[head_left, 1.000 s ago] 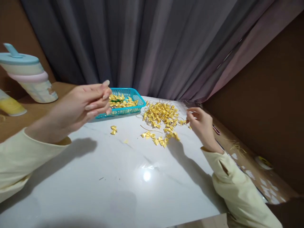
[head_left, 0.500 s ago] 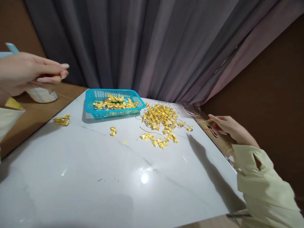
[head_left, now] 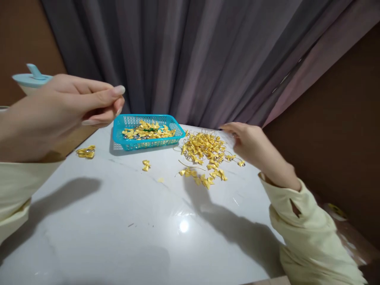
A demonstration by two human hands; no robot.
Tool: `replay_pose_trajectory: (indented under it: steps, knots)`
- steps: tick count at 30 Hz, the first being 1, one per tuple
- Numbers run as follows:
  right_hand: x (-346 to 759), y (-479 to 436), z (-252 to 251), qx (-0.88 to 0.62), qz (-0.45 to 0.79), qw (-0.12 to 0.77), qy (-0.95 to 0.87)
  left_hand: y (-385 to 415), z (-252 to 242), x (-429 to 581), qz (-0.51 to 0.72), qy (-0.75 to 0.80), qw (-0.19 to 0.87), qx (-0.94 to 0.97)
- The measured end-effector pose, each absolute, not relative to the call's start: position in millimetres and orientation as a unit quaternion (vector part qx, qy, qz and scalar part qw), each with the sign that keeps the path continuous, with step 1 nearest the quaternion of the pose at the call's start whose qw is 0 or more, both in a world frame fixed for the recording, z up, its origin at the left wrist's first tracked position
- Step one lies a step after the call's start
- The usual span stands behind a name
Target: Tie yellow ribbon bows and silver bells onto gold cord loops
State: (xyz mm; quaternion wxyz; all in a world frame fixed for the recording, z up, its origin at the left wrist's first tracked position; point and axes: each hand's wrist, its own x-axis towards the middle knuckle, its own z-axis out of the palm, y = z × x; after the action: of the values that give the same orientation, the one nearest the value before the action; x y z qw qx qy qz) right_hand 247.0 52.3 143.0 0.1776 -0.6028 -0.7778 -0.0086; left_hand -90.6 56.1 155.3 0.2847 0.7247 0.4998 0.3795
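My left hand [head_left: 86, 101] is raised at the left, thumb and fingers pinched; what it grips, if anything, is too small to make out. My right hand [head_left: 252, 144] hovers at the right beside a heap of yellow ribbon bows [head_left: 204, 146] with thin cords and small silvery bells. Its fingers are bent and blurred, so what lies between them cannot be told. More yellow bows fill a blue plastic basket [head_left: 129, 147] at the back. One single bow [head_left: 146, 165] lies in front of the basket, and a small bundle of bows [head_left: 86, 151] is near the left edge.
The white marbled table [head_left: 118, 249] carries small scraps and a bright light reflection. Behind my left hand stands a cup with a light blue lid [head_left: 32, 79]. A grey curtain [head_left: 166, 55] hangs behind the table.
My left hand has moved right, toward the basket. My right hand has come inward from beyond the table's right edge to the heap; the thin strand at its fingertips no longer shows. The view has shifted slightly.
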Motion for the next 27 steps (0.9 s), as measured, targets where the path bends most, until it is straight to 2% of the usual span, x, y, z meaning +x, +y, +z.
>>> replay_pose_trajectory:
  steps: [1, 2, 4, 6, 8, 12, 17, 21, 27]
  knots:
    - [223.5, 47.0, 139.2, -0.555, 0.115, 0.225, -0.792, 50.7, 157.3, -82.8, 0.409, 0.482, 0.283, 0.721]
    - [198.8, 40.8, 133.1, -0.489, 0.282, 0.227, -0.793, 46.2, 158.8, -76.2, 0.447, 0.465, 0.283, 0.709]
    - [150.2, 29.1, 115.8, -0.341, 0.603, 0.153, -0.705, 39.7, 160.7, -66.6, 0.508, 0.428, 0.294, 0.687]
    - [109.4, 23.1, 97.8, -0.251, 0.787, 0.127, -0.55, 36.3, 161.4, -61.8, 0.545, 0.408, 0.311, 0.663]
    - [82.6, 26.7, 87.7, -0.211, 0.865, 0.166, -0.423, 35.4, 161.4, -60.9, 0.55, 0.4, 0.334, 0.653]
    - [79.1, 56.8, 102.8, -0.205, 0.851, 0.359, -0.323, 39.1, 161.7, -64.6, 0.518, 0.407, 0.353, 0.664]
    - [139.6, 89.4, 134.8, -0.281, 0.735, 0.514, -0.341, 52.2, 160.3, -72.4, 0.436, 0.495, 0.352, 0.664]
    - [203.0, 93.4, 134.6, -0.371, 0.604, 0.565, -0.423, 63.1, 155.4, -83.7, 0.409, 0.497, 0.323, 0.694]
    - [293.5, 96.8, 118.0, -0.515, 0.42, 0.543, -0.513, 70.1, 154.3, -104.5, 0.354, 0.595, 0.25, 0.677]
